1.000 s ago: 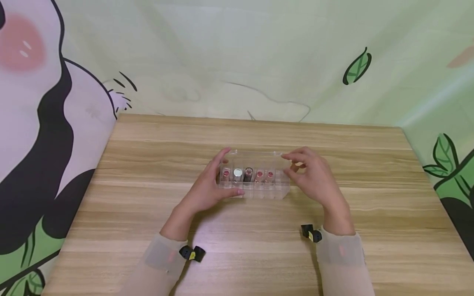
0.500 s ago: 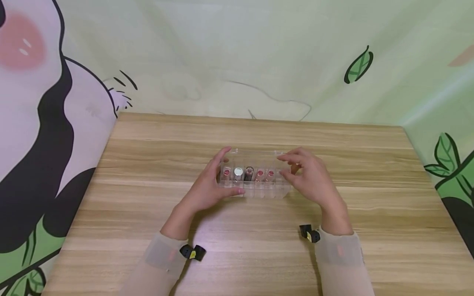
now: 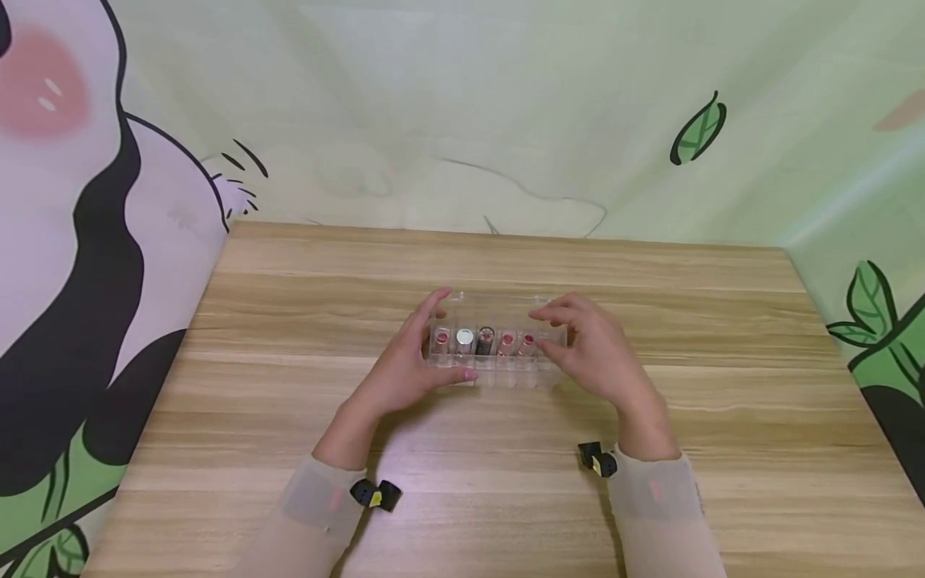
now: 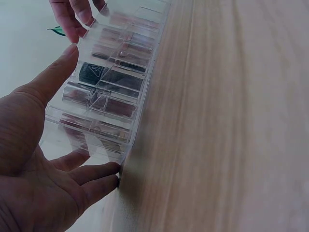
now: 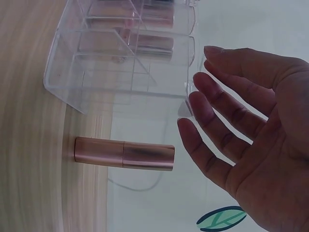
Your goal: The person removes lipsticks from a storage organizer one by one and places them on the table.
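A clear lipstick organizer [image 3: 506, 375] stands on the table between the hands, holding several lipsticks in a row. One has a silver-white top [image 3: 465, 339], another is black [image 4: 91, 73], others show red tops. My left hand [image 3: 393, 373] holds the organizer's left end, thumb along the front and fingers behind and at the end. Over the right end, my right hand [image 3: 600, 353] reaches with loosely bent fingers, nothing between them, fingertips close to the rightmost lipstick [image 5: 152, 46]. A rose-gold lipstick [image 5: 124, 153] stands upright on the table beside the organizer; my right hand hides it in the head view.
A wood-grain table [image 3: 462, 506] carries the organizer near its middle. Behind it hangs a pale green cloth backdrop [image 3: 405, 104] with panda and leaf drawings. Each wrist wears a small black camera, one at the left cuff [image 3: 376, 494], one at the right cuff [image 3: 598, 461].
My right hand has moved left from beside the organizer to above its right end. The left hand and the organizer have stayed in place.
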Demonstrator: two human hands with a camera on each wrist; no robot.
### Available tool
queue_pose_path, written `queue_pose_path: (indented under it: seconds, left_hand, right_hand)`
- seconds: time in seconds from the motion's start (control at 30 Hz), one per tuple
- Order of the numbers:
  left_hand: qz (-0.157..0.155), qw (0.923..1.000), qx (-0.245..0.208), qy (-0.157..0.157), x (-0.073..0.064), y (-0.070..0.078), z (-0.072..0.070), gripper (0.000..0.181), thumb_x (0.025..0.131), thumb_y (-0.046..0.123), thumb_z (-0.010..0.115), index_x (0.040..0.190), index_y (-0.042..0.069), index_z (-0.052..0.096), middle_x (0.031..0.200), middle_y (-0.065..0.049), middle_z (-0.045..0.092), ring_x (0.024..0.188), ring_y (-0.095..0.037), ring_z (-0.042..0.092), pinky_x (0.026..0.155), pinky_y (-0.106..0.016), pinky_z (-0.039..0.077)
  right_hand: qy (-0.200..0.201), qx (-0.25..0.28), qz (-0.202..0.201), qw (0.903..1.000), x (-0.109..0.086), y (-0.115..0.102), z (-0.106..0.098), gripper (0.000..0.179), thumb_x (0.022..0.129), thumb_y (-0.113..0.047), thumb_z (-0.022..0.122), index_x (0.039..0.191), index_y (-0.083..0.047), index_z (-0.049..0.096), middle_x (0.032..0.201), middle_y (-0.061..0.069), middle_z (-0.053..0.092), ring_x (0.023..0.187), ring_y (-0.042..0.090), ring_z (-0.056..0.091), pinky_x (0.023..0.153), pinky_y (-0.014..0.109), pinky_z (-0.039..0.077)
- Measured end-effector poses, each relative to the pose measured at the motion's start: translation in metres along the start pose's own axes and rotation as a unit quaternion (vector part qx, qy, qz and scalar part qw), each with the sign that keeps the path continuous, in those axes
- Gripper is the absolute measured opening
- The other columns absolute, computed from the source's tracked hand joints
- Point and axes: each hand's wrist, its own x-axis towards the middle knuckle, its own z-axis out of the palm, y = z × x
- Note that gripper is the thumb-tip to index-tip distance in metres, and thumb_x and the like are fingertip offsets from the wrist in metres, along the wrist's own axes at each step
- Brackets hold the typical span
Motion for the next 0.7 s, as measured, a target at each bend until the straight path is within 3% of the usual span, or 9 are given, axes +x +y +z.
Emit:
queue_pose_path:
  seconds: [0.2, 0.43, 0.7]
  left_hand:
    - [0.001, 1.0, 0.002, 0.0, 0.0, 0.0, 0.001, 0.12, 0.077, 0.038, 0.098, 0.163, 0.06, 0.017, 0.16, -0.011, 0.044, 0.148, -0.045, 0.045, 0.12, -0.067, 0.036]
    - [-0.001, 1.0, 0.007, 0.001, 0.001, -0.001, 0.001, 0.12, 0.077, 0.038, 0.099, 0.163, 0.059, 0.018, 0.159, -0.01, 0.045, 0.149, -0.044, 0.044, 0.121, -0.065, 0.036]
    - [-0.005, 1.0, 0.005, 0.0, 0.0, 0.0, 0.0, 0.121, 0.076, 0.039, 0.099, 0.163, 0.06, 0.017, 0.159, -0.01, 0.045, 0.148, -0.044, 0.045, 0.12, -0.065, 0.036]
  right_hand:
    - [-0.002, -0.004, -0.001, 1.0, 0.0, 0.0, 0.003, 0.034, 0.092, -0.002, 0.081, 0.126, -0.002, 0.077, 0.121, 0.012, 0.071, 0.102, 0.035, 0.066, 0.076, 0.039, 0.052]
    - [-0.011, -0.02, -0.002, 0.9997, 0.002, -0.001, 0.009, 0.034, 0.092, -0.005, 0.082, 0.125, -0.003, 0.078, 0.121, 0.013, 0.071, 0.111, 0.035, 0.066, 0.093, 0.053, 0.055]
    - [-0.021, -0.044, -0.001, 0.9988, 0.004, -0.003, 0.014, 0.032, 0.091, -0.007, 0.084, 0.123, -0.004, 0.079, 0.122, 0.013, 0.071, 0.118, 0.036, 0.063, 0.102, 0.056, 0.053]
